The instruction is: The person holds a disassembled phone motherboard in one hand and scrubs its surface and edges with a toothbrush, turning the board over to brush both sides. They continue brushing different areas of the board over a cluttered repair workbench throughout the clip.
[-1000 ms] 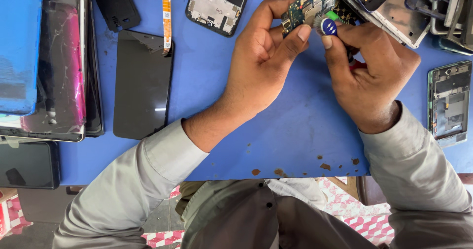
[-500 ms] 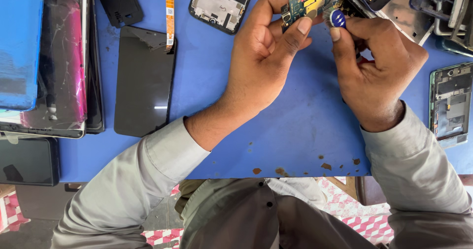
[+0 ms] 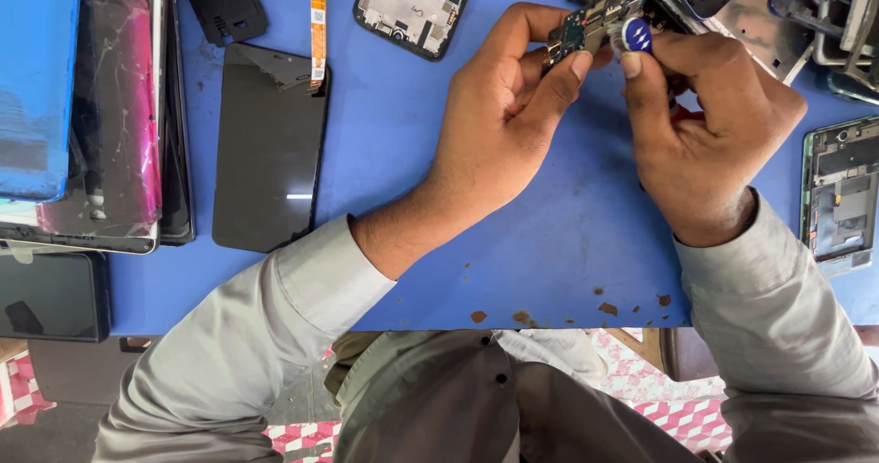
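Blue work mat [image 3: 412, 197] covers the bench, and both hands are up near its far edge, right of centre, working on a small green circuit board [image 3: 586, 31]. Left hand [image 3: 499, 124] has the board pinched between thumb and fingertips, so that grip is closed firmly on it and the board sits lifted off the mat rather than lying flat. Right hand [image 3: 705, 124] is clenched around a screwdriver [image 3: 637, 34], of which you mostly just see the round blue cap poking out between thumb and forefinger, right against the board's end; the shaft is hidden in the fist, so I can't tell where the tip sits. Just behind the hands at the far right corner there's a stripped phone frame [image 3: 751, 14] with bare metal showing, touching or overlapping other phone bodies. Near the right edge lies another opened phone [image 3: 841, 197] with its insides exposed. Toward the far edge, left of the hands, there's an opened phone chassis [image 3: 417, 10], an orange flex cable [image 3: 319, 14] hanging down beside it, and a black phone screen [image 3: 267, 147] lying flat under the cable's end. Along the left edge is a stack of cracked display panels [image 3: 110, 124], one with a pinkish tint, partly under a blue sheet [image 3: 37, 69]. Grey shirt sleeves on both arms.
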The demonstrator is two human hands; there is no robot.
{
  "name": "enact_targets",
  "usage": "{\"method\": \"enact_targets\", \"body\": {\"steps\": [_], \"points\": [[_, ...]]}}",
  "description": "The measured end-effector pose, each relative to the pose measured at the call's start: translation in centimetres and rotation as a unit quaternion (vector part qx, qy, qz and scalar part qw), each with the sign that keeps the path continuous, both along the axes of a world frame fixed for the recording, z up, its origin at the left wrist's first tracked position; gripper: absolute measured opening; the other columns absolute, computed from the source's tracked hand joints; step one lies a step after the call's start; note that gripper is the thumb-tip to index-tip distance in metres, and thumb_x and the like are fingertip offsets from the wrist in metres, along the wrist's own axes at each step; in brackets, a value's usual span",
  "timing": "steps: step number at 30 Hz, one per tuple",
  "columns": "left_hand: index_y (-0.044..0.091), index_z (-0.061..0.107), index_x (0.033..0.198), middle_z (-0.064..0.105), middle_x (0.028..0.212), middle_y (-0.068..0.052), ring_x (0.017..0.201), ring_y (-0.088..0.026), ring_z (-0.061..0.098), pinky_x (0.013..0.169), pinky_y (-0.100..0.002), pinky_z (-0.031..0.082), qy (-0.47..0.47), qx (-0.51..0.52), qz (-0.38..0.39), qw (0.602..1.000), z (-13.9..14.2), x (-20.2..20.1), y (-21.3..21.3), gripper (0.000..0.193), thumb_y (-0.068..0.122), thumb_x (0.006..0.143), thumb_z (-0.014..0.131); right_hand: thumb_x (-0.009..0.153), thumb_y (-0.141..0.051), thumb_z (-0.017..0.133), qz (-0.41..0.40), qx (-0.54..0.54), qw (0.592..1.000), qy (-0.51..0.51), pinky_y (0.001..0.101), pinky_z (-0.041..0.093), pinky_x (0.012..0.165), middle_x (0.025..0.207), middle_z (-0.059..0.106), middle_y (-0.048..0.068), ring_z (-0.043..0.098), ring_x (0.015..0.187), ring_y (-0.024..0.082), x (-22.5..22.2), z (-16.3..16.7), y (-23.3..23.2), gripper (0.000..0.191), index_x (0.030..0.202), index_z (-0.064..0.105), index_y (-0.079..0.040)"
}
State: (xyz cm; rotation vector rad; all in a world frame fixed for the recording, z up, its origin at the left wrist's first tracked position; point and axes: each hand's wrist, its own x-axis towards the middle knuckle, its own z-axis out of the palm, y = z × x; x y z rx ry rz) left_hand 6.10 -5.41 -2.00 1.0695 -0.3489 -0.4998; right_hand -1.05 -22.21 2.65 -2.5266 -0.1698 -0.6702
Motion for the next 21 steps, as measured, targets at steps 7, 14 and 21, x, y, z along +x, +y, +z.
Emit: {"method": "enact_targets", "body": {"steps": [7,14,21], "points": [[0.001,0.051,0.127,0.069,0.124,-0.005,0.121,-0.012,0.07,0.094,-0.023,0.059,-0.018,-0.051,0.003,0.999,-0.6,0.2,0.1,0.022,0.02,0.118,0.059,0.107,0.005,0.074,0.001,0.008,1.0,-0.002,0.0236,0.048,0.062,0.094,0.071,0.014,0.071,0.078,0.017,-0.1,0.0,-0.1,0.009,0.109,0.065,0.007],[0.001,0.05,0.13,0.07,0.126,-0.007,0.123,-0.015,0.07,0.098,-0.028,0.061,0.022,-0.084,-0.003,0.996,-0.6,0.4,0.4,0.023,0.02,0.118,0.058,0.109,0.004,0.077,0.005,0.001,1.0,-0.004,0.0261,0.048,0.066,0.096,0.07,0.014,0.066,0.078,0.017,0.4,0.6,0.6,0.012,0.11,0.065,0.006],[0.002,0.048,0.133,0.069,0.127,-0.007,0.123,-0.014,0.068,0.099,-0.028,0.06,0.031,-0.086,0.019,0.996,-0.3,0.6,0.3,0.026,0.019,0.116,0.059,0.108,0.002,0.084,-0.004,-0.023,1.0,-0.02,0.0296,0.047,0.064,0.09,0.069,0.015,0.062,0.071,0.02,0.7,0.7,0.9,0.018,0.104,0.067,0.005]]}}
